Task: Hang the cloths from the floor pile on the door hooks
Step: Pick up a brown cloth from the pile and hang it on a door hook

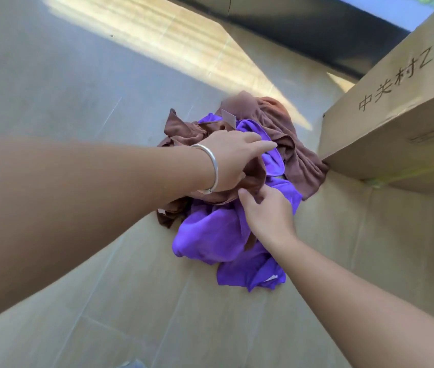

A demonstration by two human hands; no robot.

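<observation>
A pile of brown cloths [298,144] and purple cloths [210,235] lies on the floor in the middle of the head view. My left hand [233,158], with a silver bangle on the wrist, reaches over the pile and holds a fold of brown cloth between thumb and fingers, its fingertips stretched onto the purple fabric. My right hand [269,213] is just below it, fingers curled into the cloth where brown and purple meet. No door or hooks are in view.
A large cardboard box [396,123] with printed characters stands right of the pile, touching the brown cloth. The tiled floor [78,83] stretches left and toward me, with a sunlit strip at the back. A dark wall base runs along the top.
</observation>
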